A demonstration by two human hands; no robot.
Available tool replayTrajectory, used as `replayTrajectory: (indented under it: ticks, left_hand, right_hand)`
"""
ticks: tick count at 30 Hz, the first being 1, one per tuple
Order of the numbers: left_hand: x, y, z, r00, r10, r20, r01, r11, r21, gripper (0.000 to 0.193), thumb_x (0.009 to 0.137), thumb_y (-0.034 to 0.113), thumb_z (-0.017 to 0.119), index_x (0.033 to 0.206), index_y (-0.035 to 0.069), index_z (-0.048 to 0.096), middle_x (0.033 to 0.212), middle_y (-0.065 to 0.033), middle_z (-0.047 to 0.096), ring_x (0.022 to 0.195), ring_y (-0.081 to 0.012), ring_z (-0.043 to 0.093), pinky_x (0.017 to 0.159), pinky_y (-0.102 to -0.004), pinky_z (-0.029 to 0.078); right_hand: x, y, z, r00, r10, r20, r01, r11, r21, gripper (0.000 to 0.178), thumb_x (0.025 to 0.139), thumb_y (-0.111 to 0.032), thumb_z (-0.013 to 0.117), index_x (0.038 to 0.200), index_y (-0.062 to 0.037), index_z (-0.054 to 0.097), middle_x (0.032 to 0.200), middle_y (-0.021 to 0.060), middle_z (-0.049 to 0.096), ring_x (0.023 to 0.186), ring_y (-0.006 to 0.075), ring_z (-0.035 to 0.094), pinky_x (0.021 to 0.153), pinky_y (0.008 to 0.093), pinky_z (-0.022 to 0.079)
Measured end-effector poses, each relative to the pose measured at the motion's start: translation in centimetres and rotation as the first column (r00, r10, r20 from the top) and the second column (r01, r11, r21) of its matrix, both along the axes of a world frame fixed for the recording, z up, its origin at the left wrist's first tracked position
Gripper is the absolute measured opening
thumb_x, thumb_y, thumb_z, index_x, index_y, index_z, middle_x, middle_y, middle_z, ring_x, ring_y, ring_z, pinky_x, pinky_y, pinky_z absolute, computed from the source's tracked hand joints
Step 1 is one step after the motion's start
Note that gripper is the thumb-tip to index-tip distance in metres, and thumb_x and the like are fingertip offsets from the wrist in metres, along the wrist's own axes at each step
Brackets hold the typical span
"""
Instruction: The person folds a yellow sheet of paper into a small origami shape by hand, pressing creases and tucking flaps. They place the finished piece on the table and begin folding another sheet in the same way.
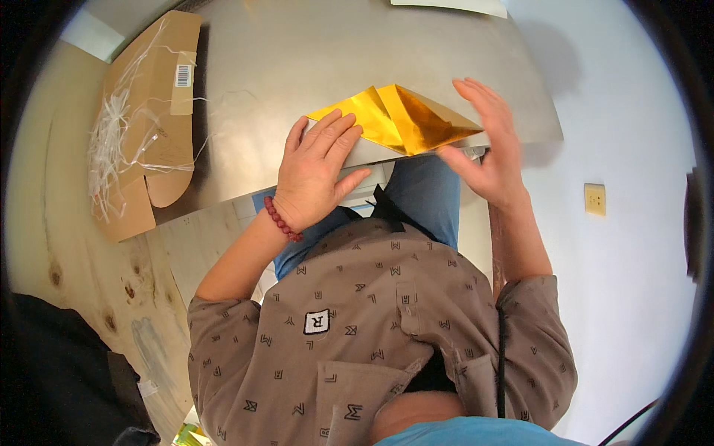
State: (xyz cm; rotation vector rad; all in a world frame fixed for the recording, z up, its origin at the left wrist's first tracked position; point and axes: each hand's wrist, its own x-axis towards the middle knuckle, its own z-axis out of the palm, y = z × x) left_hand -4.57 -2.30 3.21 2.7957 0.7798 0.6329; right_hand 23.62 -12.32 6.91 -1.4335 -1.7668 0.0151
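Note:
A sheet of shiny gold foil paper [404, 119], folded into pointed, partly raised flaps, lies near the front edge of a metal-topped table [297, 56]. My left hand [316, 171] rests its outstretched fingers on the paper's left part, thumb apart and pointing right. Beside the right tip is my right hand [494, 152], slightly blurred, its fingers raised and spread from the thumb. The thumb is close to the tip's lower edge; whether it touches, I cannot tell. Neither hand is closed around the paper.
Along the table's left side lies a brown cardboard piece [167, 123] with tangled clear plastic strips [111, 137] over it. A pale sheet [454, 6] sits at the far edge. To the right is a white wall with an outlet [594, 199]. Dark cloth [63, 364] is at lower left.

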Motion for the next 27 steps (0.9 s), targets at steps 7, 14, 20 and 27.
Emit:
replayTrajectory:
  ticks: [7, 14, 20, 27]
  left_hand:
    - [-0.3, -0.5, -0.7, 0.987, -0.002, 0.158, -0.004, 0.999, 0.041, 0.040, 0.079, 0.017, 0.084, 0.116, 0.013, 0.072, 0.119, -0.0038, 0.066, 0.118, -0.0257, 0.060, 0.114, -0.0509, 0.038]
    - [0.4, -0.1, -0.2, 0.967, -0.074, 0.243, 0.059, 0.996, 0.069, 0.020, 0.082, 0.014, 0.082, 0.101, 0.014, 0.075, 0.103, -0.0019, 0.066, 0.103, -0.0227, 0.062, 0.105, -0.0471, 0.044]
    - [1.1, 2.8, 4.1, 0.843, 0.175, 0.509, 0.182, 0.798, -0.575, 0.015, 0.098, 0.011, 0.072, 0.112, 0.005, 0.075, 0.094, -0.0061, 0.074, 0.080, -0.0147, 0.070, 0.071, -0.0248, 0.055]
    - [3.2, 8.8, 3.2, 0.982, 0.188, -0.033, -0.187, 0.913, -0.361, 0.020, 0.098, 0.015, 0.070, 0.114, 0.003, 0.072, 0.107, -0.0075, 0.075, 0.106, -0.0241, 0.068, 0.092, -0.0362, 0.054]
  right_hand:
    - [-1.4, -1.0, -3.3, 0.937, 0.157, 0.313, -0.075, 0.963, -0.258, 0.062, 0.083, -0.025, 0.083, 0.140, -0.0101, 0.061, 0.146, 0.0101, 0.061, 0.143, 0.0301, 0.052, 0.124, 0.0551, 0.030]
    - [-0.2, 0.3, -2.1, 0.967, 0.183, 0.178, -0.141, 0.964, -0.225, 0.025, 0.094, -0.011, 0.070, 0.119, -0.0119, 0.071, 0.115, 0.0065, 0.076, 0.116, 0.0261, 0.070, 0.121, 0.0539, 0.037]
    - [1.5, 3.2, 2.4, 0.974, 0.115, -0.197, -0.171, 0.939, -0.298, 0.021, 0.100, -0.014, 0.065, 0.118, -0.0054, 0.071, 0.091, 0.0072, 0.074, 0.087, 0.0153, 0.071, 0.090, 0.0337, 0.056]
    - [1.8, 10.1, -0.8, 0.975, 0.117, -0.187, -0.199, 0.836, -0.511, 0.032, 0.098, -0.014, 0.060, 0.127, -0.0036, 0.068, 0.105, 0.0129, 0.072, 0.093, 0.0206, 0.069, 0.086, 0.0336, 0.056]
